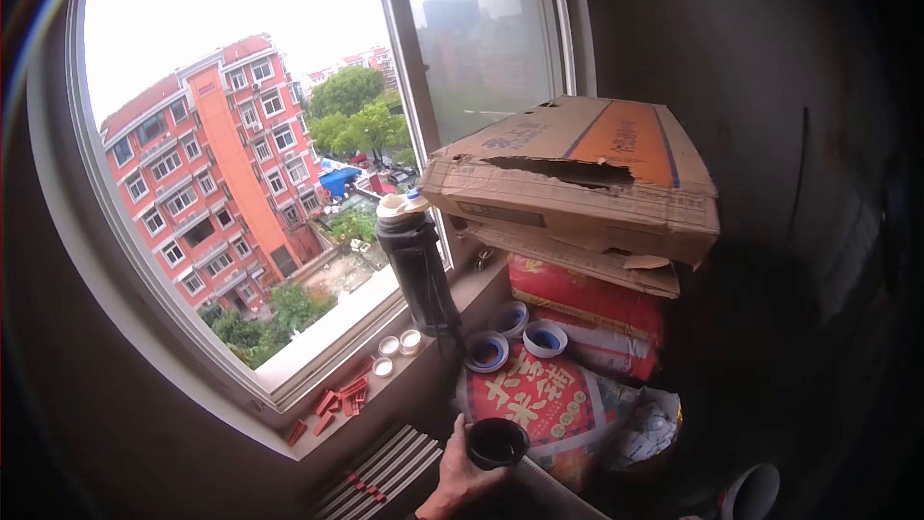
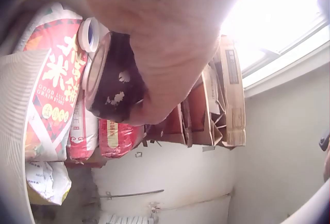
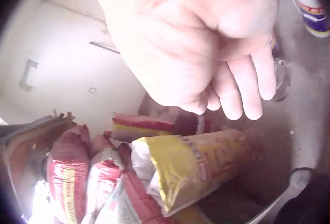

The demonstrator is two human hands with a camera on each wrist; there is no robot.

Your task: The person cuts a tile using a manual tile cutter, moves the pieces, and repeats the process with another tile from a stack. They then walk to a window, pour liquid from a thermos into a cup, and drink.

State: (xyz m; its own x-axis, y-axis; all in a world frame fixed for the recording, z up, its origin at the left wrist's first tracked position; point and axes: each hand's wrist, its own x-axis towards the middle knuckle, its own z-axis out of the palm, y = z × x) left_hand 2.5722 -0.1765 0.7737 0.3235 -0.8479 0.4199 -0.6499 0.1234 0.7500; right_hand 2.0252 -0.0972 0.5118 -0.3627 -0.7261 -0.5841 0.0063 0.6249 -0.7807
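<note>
In the head view my left hand grips a round black cup-like container by its side, in front of the red and white rice bag. The left wrist view has the hand with its fingers round the dark container, whose side bears pale flaked patches. My right hand shows only in the right wrist view, palm in sight, fingers loosely bent with nothing in them, above a yellow bag.
Three white tape-like rolls lie on the bag. A torn cardboard box overhangs more bags. On the sill stand a black flask, small white cups and red pieces. A radiator is below.
</note>
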